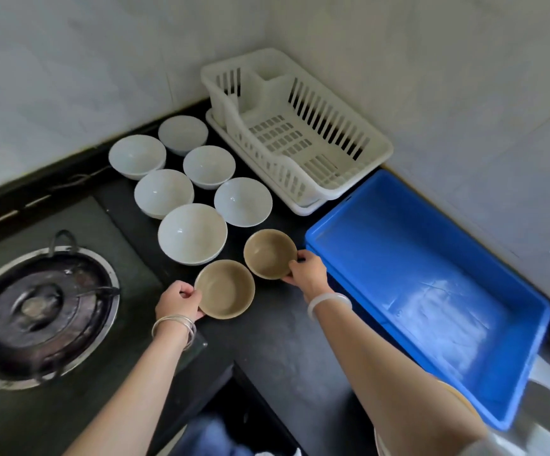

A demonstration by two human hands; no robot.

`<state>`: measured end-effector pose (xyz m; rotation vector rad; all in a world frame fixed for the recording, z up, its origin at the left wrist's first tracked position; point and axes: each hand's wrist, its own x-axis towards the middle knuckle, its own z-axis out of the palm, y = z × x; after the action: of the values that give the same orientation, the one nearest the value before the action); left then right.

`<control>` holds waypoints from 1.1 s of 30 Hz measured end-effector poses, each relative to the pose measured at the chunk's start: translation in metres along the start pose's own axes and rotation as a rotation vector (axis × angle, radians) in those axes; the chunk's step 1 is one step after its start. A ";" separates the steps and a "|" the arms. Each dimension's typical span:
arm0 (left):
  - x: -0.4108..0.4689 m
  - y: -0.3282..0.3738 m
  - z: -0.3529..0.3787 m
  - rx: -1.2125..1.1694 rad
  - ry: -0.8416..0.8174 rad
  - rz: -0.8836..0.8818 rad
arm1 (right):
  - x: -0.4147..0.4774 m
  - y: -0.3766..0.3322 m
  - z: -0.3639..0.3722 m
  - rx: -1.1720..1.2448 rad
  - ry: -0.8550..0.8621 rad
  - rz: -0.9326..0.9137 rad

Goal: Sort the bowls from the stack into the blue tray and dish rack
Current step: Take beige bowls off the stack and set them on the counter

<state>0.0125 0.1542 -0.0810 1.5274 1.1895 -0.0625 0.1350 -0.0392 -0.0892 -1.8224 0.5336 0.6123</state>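
Note:
Two tan bowls sit on the black counter. My left hand (178, 301) grips the left rim of the nearer tan bowl (225, 288). My right hand (306, 269) grips the right rim of the farther tan bowl (268, 253). Behind them stand several white bowls (192, 233) in two rows, each upright and apart. The blue tray (431, 284) lies to the right with nothing in it. The white dish rack (300, 133) stands in the back corner, also holding nothing.
A gas burner (41, 307) with a dark grate is set into the counter at the left. Tiled walls close the back and right sides. The counter's front edge steps inward below my arms.

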 end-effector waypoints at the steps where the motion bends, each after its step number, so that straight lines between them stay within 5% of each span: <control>1: 0.001 0.000 0.001 -0.001 0.005 -0.003 | 0.001 0.000 0.002 0.012 0.000 0.014; 21: 0.000 0.002 0.007 0.079 -0.012 0.058 | -0.010 -0.009 0.002 0.099 -0.067 0.073; 33: -0.080 0.012 0.033 0.344 -0.051 0.416 | -0.106 0.029 -0.098 -0.064 0.049 -0.263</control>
<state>-0.0001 0.0809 -0.0355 2.0374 0.8279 -0.0287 0.0504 -0.1343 -0.0146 -1.9318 0.3019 0.4109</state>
